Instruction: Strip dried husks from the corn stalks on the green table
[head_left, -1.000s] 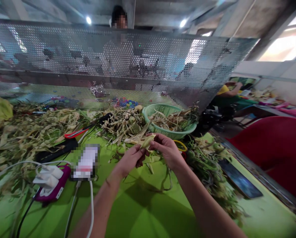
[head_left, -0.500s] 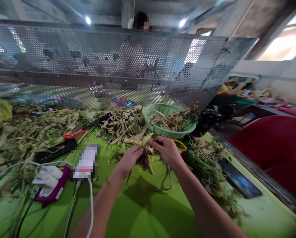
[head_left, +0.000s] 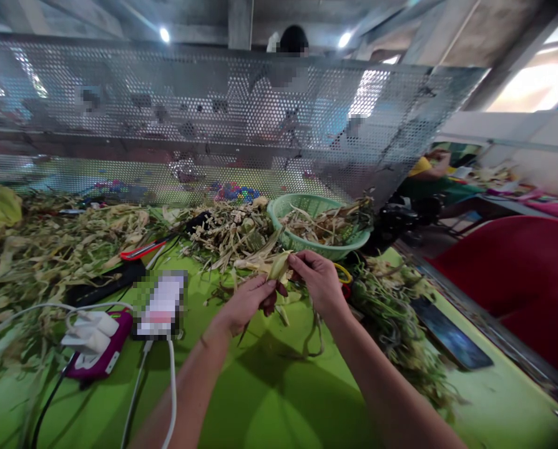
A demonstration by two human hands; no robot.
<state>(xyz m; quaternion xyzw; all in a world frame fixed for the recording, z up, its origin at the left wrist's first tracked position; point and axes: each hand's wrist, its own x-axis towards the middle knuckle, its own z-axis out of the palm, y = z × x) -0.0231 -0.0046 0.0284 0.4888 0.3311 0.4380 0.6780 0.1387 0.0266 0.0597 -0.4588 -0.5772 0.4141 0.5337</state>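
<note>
One pale yellow-green, leaf-like plant piece (head_left: 278, 267) is held up above smooth bright-green bench (head_left: 269, 405). Fingers of bare left hand (head_left: 248, 302) grip lower end, seemingly as anchor; fingers of bare right hand (head_left: 321, 284) pinch upper tip, probably for fine control. Light-green perforated plastic basket (head_left: 323, 251) of brown dry stalks (head_left: 311, 227) stands just beyond, likely for easy reach. Tangled green stem heap (head_left: 394, 305) lies right of right hand.

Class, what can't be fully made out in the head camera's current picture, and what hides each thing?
In the head view:
Lower end of the pale green, leaf-like plant strip: behind the left hand.
Much of the inside of the light green plastic basket: covered by dry brown stalks.
Person: body blurred by the grey perforated metal screen.
Large, smooth red object: cut by the right edge.
</note>
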